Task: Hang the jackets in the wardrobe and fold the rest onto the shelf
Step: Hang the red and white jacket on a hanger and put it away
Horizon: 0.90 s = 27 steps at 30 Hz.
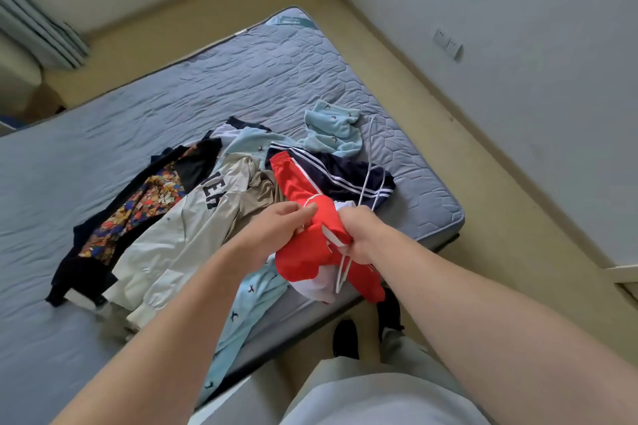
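A red, white and navy track jacket [303,190] lies at the near corner of the blue-grey mattress [172,107]. My left hand [276,221] pinches its red fabric by a white trim. My right hand [362,235] grips the bunched red jacket together with a thin white wire hanger [371,162], whose hook points away over the navy part. Left of it lie a cream jacket with dark letters [179,235] and a dark floral garment [138,207]. Light blue patterned clothes lie beneath [248,300] and beyond [331,131].
The mattress edge runs diagonally just in front of my legs and dark shoes [345,338]. Beige floor [397,55] borders the bed on the right, with a white wall and sockets [448,43]. Curtains [38,31] hang at the far left.
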Each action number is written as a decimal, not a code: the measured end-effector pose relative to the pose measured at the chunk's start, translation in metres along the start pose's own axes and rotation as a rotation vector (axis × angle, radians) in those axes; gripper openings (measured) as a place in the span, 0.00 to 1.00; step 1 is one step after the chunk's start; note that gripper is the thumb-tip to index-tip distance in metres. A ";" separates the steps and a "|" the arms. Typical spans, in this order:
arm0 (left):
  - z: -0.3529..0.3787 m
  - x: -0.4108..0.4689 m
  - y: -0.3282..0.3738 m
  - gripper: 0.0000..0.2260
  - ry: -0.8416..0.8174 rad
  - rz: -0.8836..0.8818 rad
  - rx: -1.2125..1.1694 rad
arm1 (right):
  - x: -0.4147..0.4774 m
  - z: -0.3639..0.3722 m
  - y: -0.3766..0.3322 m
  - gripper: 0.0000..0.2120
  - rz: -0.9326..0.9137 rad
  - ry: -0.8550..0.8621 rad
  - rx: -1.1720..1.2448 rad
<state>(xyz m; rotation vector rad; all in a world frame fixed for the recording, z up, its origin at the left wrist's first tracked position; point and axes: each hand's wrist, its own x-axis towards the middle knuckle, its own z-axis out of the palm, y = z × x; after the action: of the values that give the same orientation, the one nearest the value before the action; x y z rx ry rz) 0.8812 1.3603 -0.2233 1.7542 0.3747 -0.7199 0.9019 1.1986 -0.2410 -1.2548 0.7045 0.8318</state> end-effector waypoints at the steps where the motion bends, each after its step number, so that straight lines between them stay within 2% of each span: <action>1: -0.004 0.000 -0.001 0.19 -0.040 -0.062 0.087 | -0.003 -0.004 0.002 0.08 -0.051 0.033 -0.050; 2: -0.006 0.003 0.000 0.19 -0.050 -0.088 0.178 | -0.007 -0.010 0.002 0.11 -0.121 0.032 -0.084; 4: -0.004 0.015 0.006 0.14 0.060 -0.032 0.331 | -0.021 -0.024 0.001 0.14 -0.251 0.000 -0.177; 6: 0.003 0.029 0.018 0.08 0.256 0.076 0.436 | -0.040 -0.039 -0.003 0.13 -0.343 0.043 -0.352; 8: 0.015 0.037 0.034 0.08 0.333 0.171 0.534 | -0.056 -0.056 -0.008 0.09 -0.420 0.113 -0.504; 9: 0.022 0.040 0.042 0.12 0.290 0.200 0.539 | -0.064 -0.064 -0.011 0.09 -0.449 0.142 -0.554; 12: 0.050 0.036 0.064 0.34 0.020 0.257 0.541 | -0.093 -0.090 -0.016 0.09 -0.519 0.180 -0.617; 14: 0.071 0.033 0.079 0.42 -0.167 0.305 0.556 | -0.117 -0.107 -0.018 0.10 -0.568 0.179 -0.651; 18: 0.114 0.024 0.106 0.39 -0.432 0.305 0.583 | -0.162 -0.134 -0.015 0.11 -0.661 0.186 -0.699; 22: 0.148 0.003 0.124 0.35 -0.477 0.332 0.797 | -0.190 -0.164 -0.004 0.13 -0.749 0.253 -0.755; 24: 0.163 -0.014 0.130 0.37 -0.498 0.336 0.866 | -0.205 -0.179 0.005 0.14 -0.812 0.295 -0.841; 27: 0.196 -0.040 0.135 0.40 -0.596 0.205 0.798 | -0.231 -0.202 0.020 0.13 -0.931 0.372 -0.999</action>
<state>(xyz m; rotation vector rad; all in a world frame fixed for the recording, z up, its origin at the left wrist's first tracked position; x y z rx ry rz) 0.8758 1.1381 -0.1293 2.1316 -0.5698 -1.2980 0.7597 0.9672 -0.0954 -2.3964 -0.1418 0.1051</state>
